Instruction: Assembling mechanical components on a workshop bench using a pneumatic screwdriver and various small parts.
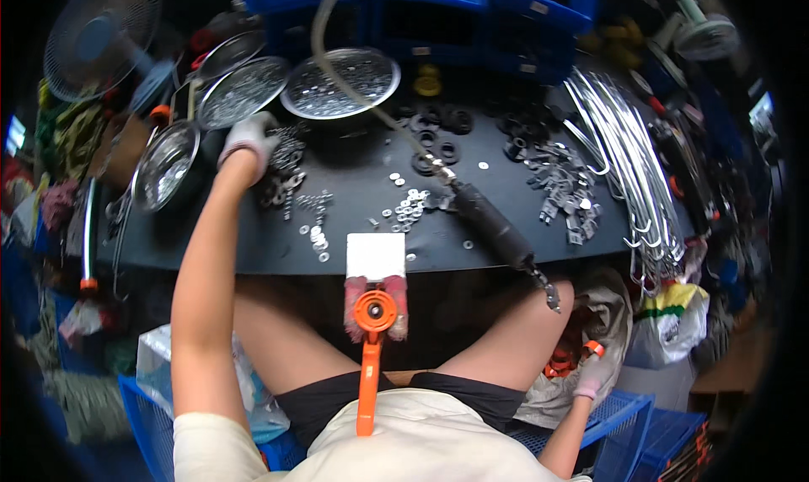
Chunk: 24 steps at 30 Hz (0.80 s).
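My left hand [247, 141], in a pale glove, reaches to the far left of the dark bench. It is beside a pile of small dark metal parts [286, 152]; its fingers are blurred and partly hidden. Low on the right, my gloved right hand [595, 376] grips an orange plastic part [594, 348] above an open sack [613, 309] of similar orange pieces. Between my thighs, an orange part with a round head and long handle [369, 381] rests against a red-padded support [396, 313] with a white block [377, 256] at the bench edge.
A black power driver [495, 227] hangs on a hose over the bench. Metal bowls [341, 82] of small hardware stand behind my left hand. White washers [410, 210], black rings [448, 152], grey clips [563, 183] and bent metal rods [619, 145] lie rightward. Blue bins [430, 23] line the back.
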Motion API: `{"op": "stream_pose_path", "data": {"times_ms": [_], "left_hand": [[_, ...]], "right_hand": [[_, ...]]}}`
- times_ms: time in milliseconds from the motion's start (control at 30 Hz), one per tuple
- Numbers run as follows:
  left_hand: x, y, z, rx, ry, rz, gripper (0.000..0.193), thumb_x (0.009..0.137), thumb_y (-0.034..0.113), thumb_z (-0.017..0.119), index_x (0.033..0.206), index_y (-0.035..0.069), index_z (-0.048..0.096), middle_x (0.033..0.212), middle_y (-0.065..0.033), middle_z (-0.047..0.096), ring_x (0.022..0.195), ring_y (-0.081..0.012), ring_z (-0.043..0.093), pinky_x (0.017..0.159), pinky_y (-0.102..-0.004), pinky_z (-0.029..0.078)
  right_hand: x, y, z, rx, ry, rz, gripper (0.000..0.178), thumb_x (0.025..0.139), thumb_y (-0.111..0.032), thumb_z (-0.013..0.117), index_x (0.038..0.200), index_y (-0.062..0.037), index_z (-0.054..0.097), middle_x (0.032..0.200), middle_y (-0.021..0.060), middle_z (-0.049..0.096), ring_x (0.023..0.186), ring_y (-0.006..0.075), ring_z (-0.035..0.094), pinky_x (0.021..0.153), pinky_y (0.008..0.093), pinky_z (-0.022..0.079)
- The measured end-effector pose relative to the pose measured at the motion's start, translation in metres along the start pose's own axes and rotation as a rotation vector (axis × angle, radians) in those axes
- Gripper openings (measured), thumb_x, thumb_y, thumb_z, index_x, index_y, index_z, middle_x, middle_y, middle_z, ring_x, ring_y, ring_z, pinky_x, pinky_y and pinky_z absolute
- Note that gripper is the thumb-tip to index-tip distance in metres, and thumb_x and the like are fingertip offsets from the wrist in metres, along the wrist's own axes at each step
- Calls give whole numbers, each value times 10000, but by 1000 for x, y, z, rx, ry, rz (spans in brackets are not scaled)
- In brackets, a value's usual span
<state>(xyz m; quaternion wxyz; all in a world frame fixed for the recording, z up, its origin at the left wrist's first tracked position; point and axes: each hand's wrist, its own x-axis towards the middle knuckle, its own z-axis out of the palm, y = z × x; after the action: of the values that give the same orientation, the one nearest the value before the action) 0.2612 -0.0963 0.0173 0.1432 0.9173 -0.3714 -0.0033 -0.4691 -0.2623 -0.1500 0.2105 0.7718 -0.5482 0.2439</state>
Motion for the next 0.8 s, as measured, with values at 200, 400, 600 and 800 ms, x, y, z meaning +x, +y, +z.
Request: {"op": "stream_pose_path", "data": {"times_ms": [200, 400, 600, 800], "left_hand": [[-22, 25, -23, 142, 179, -138, 265, 863, 213, 622, 1070, 47, 633, 994, -176, 669, 964, -327, 637, 841, -383, 487], [-177, 104, -17, -1195, -55, 73, 255, 882, 207, 552, 1038, 37, 661, 1092, -114, 628, 1004, -221, 588, 852, -350, 475], [-249, 118, 40, -758, 23, 288, 253, 836, 261, 604, 1022, 129, 713, 1175, -128, 596, 1192, -373, 470, 1037, -454, 336], [-258, 113, 46, -900, 61, 244, 327, 894, 364, 569, 1072, 122, 698, 1277, -176, 519, 1293, -388, 348, 1082, -462, 266]], "right_hand": [[140, -143, -113, 1753, -131, 591, 170, 878, -103, 573, 1033, -68, 513, 845, 10, 493, 539, 10, 367, 463, 137, 306], [277, -321, -81, 1145, -608, -99, 337, 803, -109, 653, 1130, -29, 630, 1042, 134, 651, 940, 235, 625, 845, 329, 468], [342, -405, 43, 521, -585, -385, 293, 748, -187, 622, 1010, -79, 697, 1045, 205, 655, 1017, 359, 616, 897, 390, 492], [341, -374, -9, 1030, -581, -376, 236, 838, -91, 546, 1024, 0, 659, 835, 54, 638, 759, 136, 599, 726, 265, 482]]}}
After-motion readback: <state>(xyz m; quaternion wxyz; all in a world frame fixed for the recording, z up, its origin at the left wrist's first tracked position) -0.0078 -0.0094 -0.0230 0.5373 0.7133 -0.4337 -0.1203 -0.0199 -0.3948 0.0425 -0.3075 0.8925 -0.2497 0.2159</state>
